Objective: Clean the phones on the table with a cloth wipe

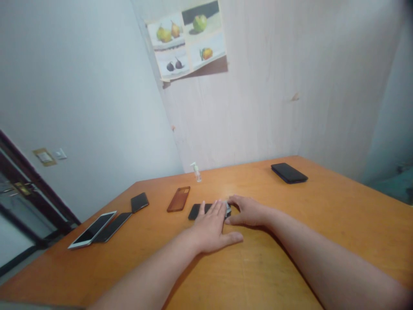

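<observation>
On the wooden table a black phone [195,211] lies flat, partly covered by my left hand [210,229]. That hand rests palm down across it, fingers stretched out and thumb spread to the right. My right hand [247,211] curls at the phone's right end, thumb and fingers around a small grey-white thing [228,208]. Most of this thing is hidden between the hands, so its kind is unclear. Beyond my left hand lies a brown phone case [179,199].
At the left lie a white-framed tablet [93,230], a dark flat slab [112,227] beside it and a smaller dark device [140,202]. A clear pump bottle [196,173] stands near the back edge. A black flat case [289,173] lies at the back right of the table [338,224].
</observation>
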`<state>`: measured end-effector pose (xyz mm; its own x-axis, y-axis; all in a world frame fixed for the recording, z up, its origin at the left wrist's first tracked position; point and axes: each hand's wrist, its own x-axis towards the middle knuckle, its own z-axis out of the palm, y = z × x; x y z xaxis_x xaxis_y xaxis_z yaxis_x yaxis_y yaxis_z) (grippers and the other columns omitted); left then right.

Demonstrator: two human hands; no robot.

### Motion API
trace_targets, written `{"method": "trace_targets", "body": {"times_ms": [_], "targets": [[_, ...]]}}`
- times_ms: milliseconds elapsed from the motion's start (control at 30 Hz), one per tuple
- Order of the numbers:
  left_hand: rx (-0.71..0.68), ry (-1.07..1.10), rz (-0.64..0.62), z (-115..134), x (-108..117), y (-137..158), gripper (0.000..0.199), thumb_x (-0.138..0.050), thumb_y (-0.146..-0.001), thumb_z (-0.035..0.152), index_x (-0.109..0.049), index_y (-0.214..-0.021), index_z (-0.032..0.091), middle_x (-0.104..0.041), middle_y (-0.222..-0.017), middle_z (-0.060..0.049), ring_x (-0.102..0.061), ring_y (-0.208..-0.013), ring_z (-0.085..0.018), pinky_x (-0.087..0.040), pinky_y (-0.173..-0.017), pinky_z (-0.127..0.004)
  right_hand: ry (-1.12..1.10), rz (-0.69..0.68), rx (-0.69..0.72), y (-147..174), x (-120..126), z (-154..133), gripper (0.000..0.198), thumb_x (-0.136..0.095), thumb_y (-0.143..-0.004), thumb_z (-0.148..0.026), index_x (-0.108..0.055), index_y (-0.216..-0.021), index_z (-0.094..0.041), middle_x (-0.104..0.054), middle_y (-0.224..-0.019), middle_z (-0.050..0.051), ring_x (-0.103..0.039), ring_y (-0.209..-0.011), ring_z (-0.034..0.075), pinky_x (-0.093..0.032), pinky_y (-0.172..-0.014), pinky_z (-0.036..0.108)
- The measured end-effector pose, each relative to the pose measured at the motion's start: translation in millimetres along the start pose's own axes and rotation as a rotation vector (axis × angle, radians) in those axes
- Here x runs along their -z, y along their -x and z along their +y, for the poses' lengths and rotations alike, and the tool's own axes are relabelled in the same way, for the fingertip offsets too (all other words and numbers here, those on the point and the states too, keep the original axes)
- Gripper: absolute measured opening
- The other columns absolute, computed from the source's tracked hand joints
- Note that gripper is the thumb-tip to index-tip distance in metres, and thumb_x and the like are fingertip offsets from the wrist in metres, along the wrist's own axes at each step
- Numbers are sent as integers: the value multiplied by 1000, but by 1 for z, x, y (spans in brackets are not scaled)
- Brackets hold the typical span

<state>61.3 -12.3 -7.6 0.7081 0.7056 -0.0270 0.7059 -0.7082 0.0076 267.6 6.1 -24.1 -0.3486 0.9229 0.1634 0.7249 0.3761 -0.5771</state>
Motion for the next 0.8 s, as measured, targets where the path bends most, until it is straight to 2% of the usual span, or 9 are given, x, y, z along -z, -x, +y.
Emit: {"method": "trace_targets", "body": {"times_ms": [100,200,300,367,467,633,700,800], "targets": [[59,-21,-14,-24,2,21,99,-25,-83,81,-8,-156,16,-9,-161,-14,-5,-149,-31,1,-117,-57,7,0,-35,-1,1,1,64,-75,-62,-59,-65,-114,-23,-69,-112,8,-63,-99,29,-47,-84,35],[178,-43,-19,-48,5,41,98,-25,-84,80,-13,-155,14,-9,-161,-15,-8,-148,-33,0,-117,-59,-19,-7,-50,0,1,2,63,-75,-62,-60,-66,-113,-24,-69,-111,8,-63,-99,28,-48,-83,35],[223,-54,-32,-56,9,48,100,-26,-82,82,-15,-155,14,-12,-160,-17,-9,-148,-34,-1,-116,-60,-25,-5,-62,0,2,2,64,-76,-60,-60,-66,-112,-24,-69,-111,7,-63,-99,28,-48,-83,35],[190,-52,-34,-50,10,43,102,-27,-81,83,-15,-155,13,-13,-160,-17,-9,-148,-34,-1,-117,-59,-9,-1,-64,-1,1,2,65,-76,-60,-61,-66,-113,-24,-69,-111,8,-63,-99,29,-47,-83,35],[106,-31,-34,-27,9,26,105,-27,-80,84,-13,-155,12,-13,-160,-17,-8,-148,-33,-1,-117,-57,14,3,-49,-1,1,2,65,-75,-62,-60,-65,-114,-22,-69,-112,8,-63,-99,28,-47,-83,34],[-27,27,-20,8,7,-1,108,-26,-79,86,-9,-155,12,-9,-160,-18,-5,-149,-33,3,-117,-59,18,3,-8,0,0,0,51,-75,-64,-52,-67,-105,-22,-70,-105,6,-63,-94,26,-46,-81,33],[-57,28,-9,9,6,0,106,-25,-79,85,-7,-155,13,-7,-160,-17,-4,-149,-32,5,-117,-58,6,3,-4,0,1,0,50,-75,-64,-51,-68,-105,-23,-70,-105,6,-63,-94,26,-46,-82,33],[-55,6,-17,-6,7,16,100,-24,-83,82,-6,-156,15,-8,-161,-15,-5,-149,-30,4,-117,-57,-9,6,-13,1,2,-1,55,-76,-64,-54,-67,-109,-23,-69,-109,7,-63,-97,27,-47,-84,35]]}}
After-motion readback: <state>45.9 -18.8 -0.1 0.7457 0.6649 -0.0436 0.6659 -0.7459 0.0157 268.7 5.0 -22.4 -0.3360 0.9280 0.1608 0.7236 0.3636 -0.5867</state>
